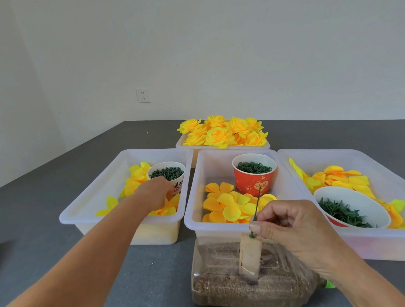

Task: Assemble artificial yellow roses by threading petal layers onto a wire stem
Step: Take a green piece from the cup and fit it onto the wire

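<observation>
Wire stem (256,211) stands upright in a tan block (250,255) on the sand-filled bottle (247,286) lying on the desk (143,268); our right grip (289,221) pinches it low. Our left grip (155,194) reaches into the left bin (97,194) among petals (132,186) beside a cup (171,178); we cannot tell whether its fingers are closed. Finished roses (221,132) fill the far bin.

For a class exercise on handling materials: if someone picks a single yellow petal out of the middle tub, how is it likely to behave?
A petal looks thin and cupped, so probably floppy and very light. They lie loosely overlapped in the tub, so a pinch may lift more than one. The flat shape suggests it will not roll.
</observation>
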### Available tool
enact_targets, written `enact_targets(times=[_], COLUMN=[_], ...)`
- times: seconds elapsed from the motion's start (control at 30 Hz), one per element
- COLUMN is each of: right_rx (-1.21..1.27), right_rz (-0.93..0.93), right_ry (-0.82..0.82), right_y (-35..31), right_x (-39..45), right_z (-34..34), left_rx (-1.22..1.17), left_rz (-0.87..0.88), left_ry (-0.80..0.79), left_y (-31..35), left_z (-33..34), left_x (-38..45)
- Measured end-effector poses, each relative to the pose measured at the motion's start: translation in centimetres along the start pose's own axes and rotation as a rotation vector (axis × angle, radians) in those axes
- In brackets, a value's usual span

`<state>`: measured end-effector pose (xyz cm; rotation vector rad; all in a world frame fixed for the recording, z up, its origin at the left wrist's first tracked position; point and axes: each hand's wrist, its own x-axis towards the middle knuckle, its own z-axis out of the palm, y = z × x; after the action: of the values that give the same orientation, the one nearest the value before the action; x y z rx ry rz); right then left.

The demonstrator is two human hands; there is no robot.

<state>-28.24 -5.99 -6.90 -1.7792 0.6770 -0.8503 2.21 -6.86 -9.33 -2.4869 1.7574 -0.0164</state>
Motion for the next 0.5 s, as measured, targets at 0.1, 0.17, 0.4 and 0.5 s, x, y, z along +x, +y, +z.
enact_targets(times=[0.1,0.17,0.4,0.5], right_rx=[-0.011,-0.002,0.003,-0.002], right_rz=[-0.005,-0.004,0.004,0.012], right_ry=[-0.005,0.000,-0.001,0.003], right_y=[-0.1,-0.1,-0.2,-0.2], right_x=[0.0,-0.1,-0.2,-0.2], right_z=[0.0,0.0,0.1,0.1], left_rx=[-0.018,-0.065,-0.211,-0.182], left_rz=[-0.032,-0.052,-0.115,-0.114], left_ry=[0.040,0.092,0.267,0.257], left_y=[-0.4,-0.9,-2.6,-3.0], left_z=[-0.3,-0.6,-3.4,-3.6], left_x=[-0.2,-0.4,-1.4,-1.7])
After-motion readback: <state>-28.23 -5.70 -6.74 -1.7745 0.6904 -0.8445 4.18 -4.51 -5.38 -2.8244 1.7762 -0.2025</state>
